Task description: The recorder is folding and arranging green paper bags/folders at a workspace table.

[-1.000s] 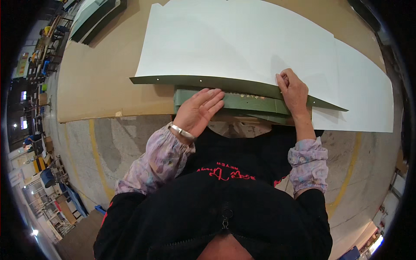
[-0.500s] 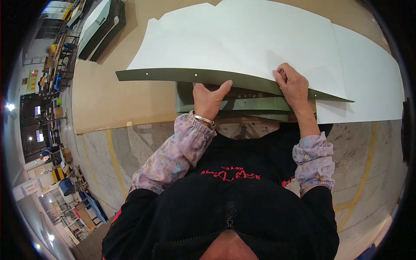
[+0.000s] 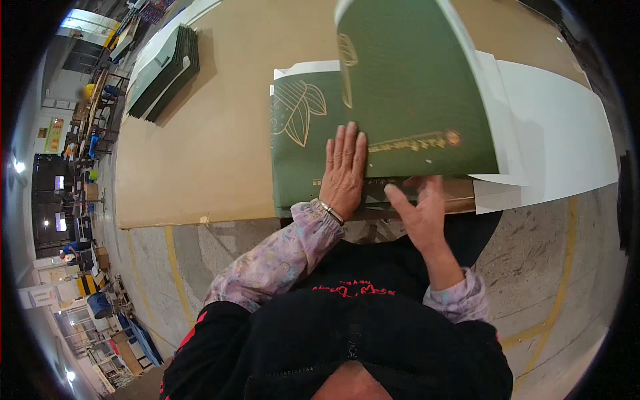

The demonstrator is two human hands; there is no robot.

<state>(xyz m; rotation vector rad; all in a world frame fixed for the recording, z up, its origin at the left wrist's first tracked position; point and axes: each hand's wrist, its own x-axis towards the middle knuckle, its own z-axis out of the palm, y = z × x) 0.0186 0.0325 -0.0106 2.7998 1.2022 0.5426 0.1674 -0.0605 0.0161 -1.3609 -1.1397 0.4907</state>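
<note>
A dark green printed sheet [image 3: 413, 87] with gold leaf drawings stands partly raised, its white reverse showing along the right edge. Beneath and left of it lies more green printed card [image 3: 300, 167] with a gold leaf pattern. My left hand [image 3: 343, 177] presses flat on the green card, fingers straight and together, close beside the raised sheet's left edge. At the near edge of that sheet is my right hand [image 3: 421, 217], a little blurred. Its thumb stands apart from the fingers, whose tips are partly hidden, and I see nothing gripped.
White sheets [image 3: 560, 127] spread over the table's right side. A stack of dark-edged folded card [image 3: 167, 70] stands at the far left of the brown tabletop [image 3: 200, 160]. The table's near edge runs in front of me, above a concrete floor [image 3: 533, 267] with yellow lines.
The large sheet, white side up before, now shows its green printed side and is partly raised. My left hand has flattened onto the card; my right hand has let go of the edge and come nearer.
</note>
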